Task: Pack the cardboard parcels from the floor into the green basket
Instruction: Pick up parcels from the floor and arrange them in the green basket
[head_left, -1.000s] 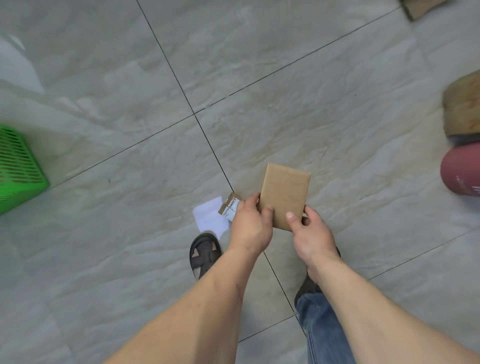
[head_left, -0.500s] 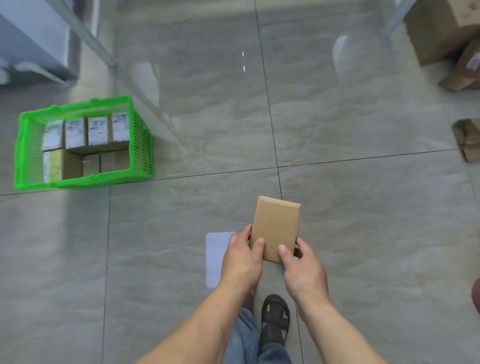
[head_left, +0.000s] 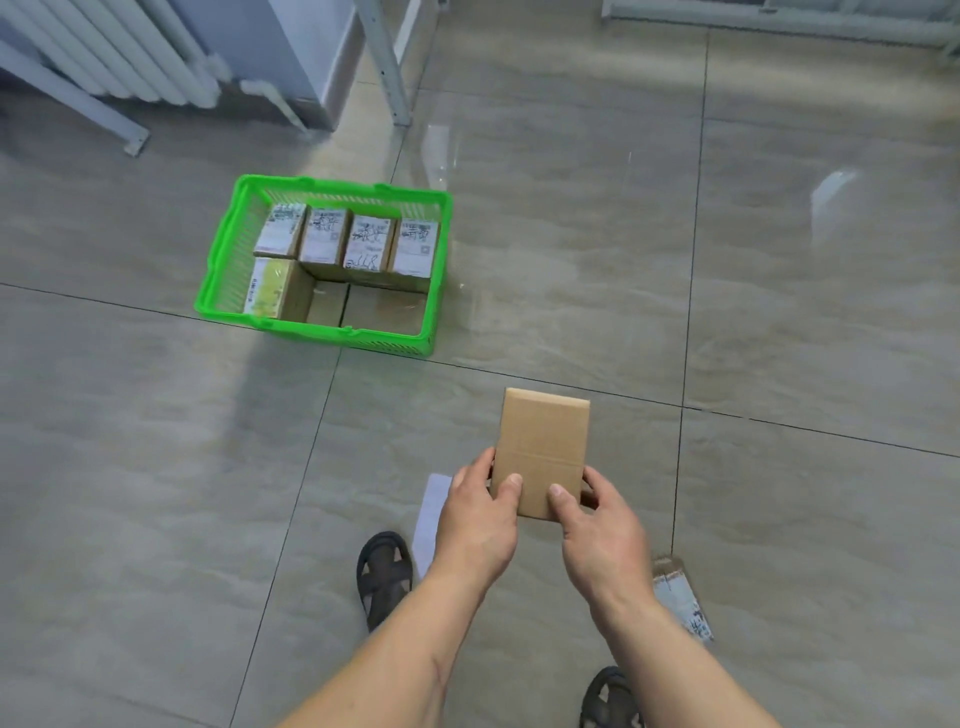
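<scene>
Both hands hold a plain brown cardboard parcel in front of me, above the tiled floor. My left hand grips its lower left edge and my right hand its lower right edge. The green basket stands on the floor ahead and to the left. Several labelled parcels fill its far row, one more stands at its near left, and the near right part shows flat cardboard at the bottom.
A white paper sheet lies on the floor beside my left sandal. A torn cardboard scrap lies by my right wrist. A radiator and metal frame legs stand behind the basket.
The view has swung toward the basket, which now sits closer and more central. Both hands keep the same hold on the parcel. My feet have stepped forward.
</scene>
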